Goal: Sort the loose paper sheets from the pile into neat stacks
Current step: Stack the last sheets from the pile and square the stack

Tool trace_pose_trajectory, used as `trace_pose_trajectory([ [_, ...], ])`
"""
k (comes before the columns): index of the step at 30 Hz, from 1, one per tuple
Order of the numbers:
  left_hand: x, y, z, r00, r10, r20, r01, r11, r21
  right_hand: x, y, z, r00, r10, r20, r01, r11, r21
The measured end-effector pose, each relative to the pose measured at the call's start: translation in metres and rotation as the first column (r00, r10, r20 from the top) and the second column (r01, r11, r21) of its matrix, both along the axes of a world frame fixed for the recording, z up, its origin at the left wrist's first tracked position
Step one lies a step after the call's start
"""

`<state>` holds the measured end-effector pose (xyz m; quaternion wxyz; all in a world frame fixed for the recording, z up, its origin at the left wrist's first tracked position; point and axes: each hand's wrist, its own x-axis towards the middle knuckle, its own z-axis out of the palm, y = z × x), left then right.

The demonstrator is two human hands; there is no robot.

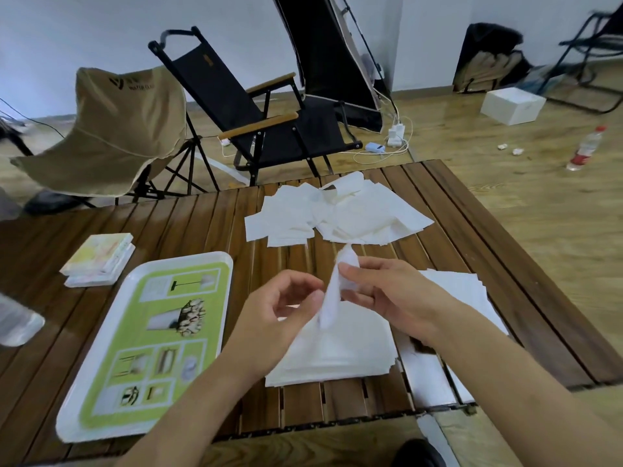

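Note:
A loose pile of white paper sheets (340,212) lies spread at the far middle of the wooden slat table (188,227). One white sheet (333,291) hangs upright between my hands. My right hand (384,294) pinches its upper part with thumb and fingers. My left hand (279,318) is curled beside the sheet's lower edge, its thumb touching the paper. Under my hands lies a squared stack of white sheets (337,355). A second stack (472,298) lies to the right, partly hidden by my right forearm.
A green and white tray (148,335) lies at the left front. Two small booklets (99,259) sit beyond it. A clear plastic bottle (17,321) pokes in at the left edge. Folding chairs (269,126) stand behind the table. The table's right edge drops to the floor.

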<state>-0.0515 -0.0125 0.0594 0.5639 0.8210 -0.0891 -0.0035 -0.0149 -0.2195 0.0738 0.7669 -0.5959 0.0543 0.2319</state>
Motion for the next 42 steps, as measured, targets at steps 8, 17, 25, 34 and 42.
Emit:
trace_pose_trajectory([
  [8,0.017,-0.005,-0.008,0.845,-0.277,-0.457,-0.011,0.845,-0.534,-0.005,-0.007,0.008,0.978,0.185,0.095,-0.178,0.981,-0.072],
  [17,0.017,-0.005,-0.016,0.977,0.041,-0.208,-0.068,0.990,-0.123,-0.005,-0.015,-0.005,0.944,0.281,0.173,-0.163,0.853,-0.497],
  [25,0.018,-0.011,-0.021,0.995,0.043,-0.091,-0.046,0.999,-0.026,0.006,-0.050,-0.005,0.962,0.158,0.223,0.069,0.649,-0.758],
  [34,0.021,-0.007,-0.029,0.996,-0.008,-0.094,0.011,0.999,0.039,0.014,-0.131,-0.047,0.982,-0.190,0.023,0.122,0.529,-0.840],
  [42,0.032,0.007,-0.042,0.994,0.110,0.024,-0.113,0.967,0.229,0.014,-0.123,-0.031,0.995,-0.095,0.010,0.023,0.137,-0.990],
])
